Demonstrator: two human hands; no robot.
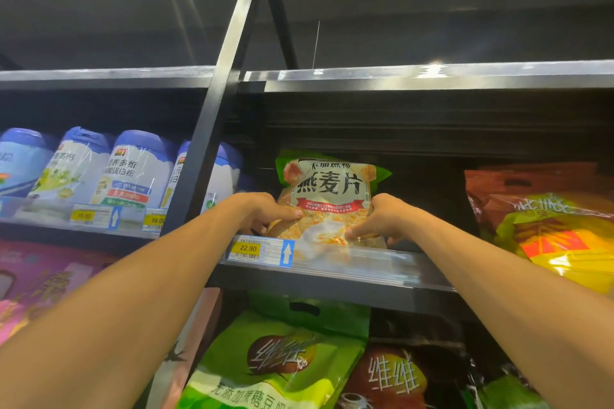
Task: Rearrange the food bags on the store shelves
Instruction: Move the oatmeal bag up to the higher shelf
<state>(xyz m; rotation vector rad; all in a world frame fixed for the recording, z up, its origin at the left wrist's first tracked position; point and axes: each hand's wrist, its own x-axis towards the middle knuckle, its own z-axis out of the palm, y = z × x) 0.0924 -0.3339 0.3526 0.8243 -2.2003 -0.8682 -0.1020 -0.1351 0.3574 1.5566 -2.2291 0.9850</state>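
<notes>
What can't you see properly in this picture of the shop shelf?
Head view only:
- Bottom of the oat bag: hidden by the left hand, right hand and shelf rail.
- Left price tag: blurred.
- Green bag: cut off by bottom edge.
- Fine print on 22.90 tag: too small.

Both bare arms reach up and forward, nearly straight. The left hand and right hand face each other, fingers curled closed in a grip.

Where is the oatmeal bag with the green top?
In the head view, the oatmeal bag stands mid-frame on the shelf above the 22.90 price tag, held between the left hand and right hand.
</notes>
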